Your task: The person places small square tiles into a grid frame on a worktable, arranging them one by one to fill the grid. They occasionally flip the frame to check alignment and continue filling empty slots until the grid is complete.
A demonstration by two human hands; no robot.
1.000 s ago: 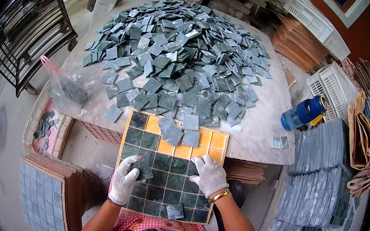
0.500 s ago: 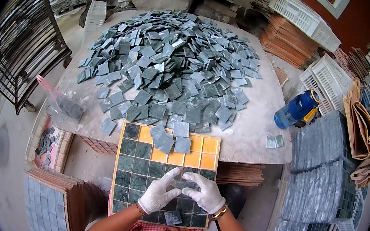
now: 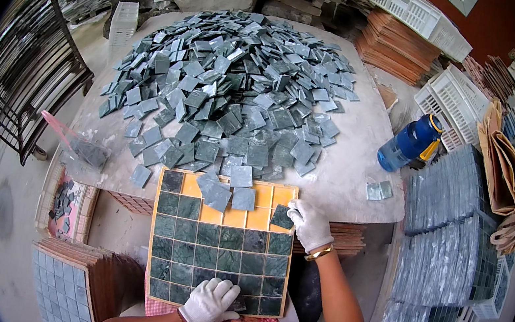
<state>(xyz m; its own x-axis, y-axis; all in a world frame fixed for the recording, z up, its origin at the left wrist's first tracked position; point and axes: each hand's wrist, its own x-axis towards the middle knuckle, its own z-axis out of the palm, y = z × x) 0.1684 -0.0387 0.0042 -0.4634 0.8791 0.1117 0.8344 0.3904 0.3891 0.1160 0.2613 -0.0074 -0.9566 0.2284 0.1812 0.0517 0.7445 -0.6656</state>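
Here the right hand pinches 1 green tile over an empty yellow slot of the tray — the left hand, fingers curled and holding nothing, steadies the near edge.

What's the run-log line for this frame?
left hand: on near edge of tile tray | right hand: placing green tile at tray's far right | loose tile pile beyond

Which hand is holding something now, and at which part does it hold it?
The right hand holds a green tile by its right edge, over the tray. The left hand rests on the tray's near edge.
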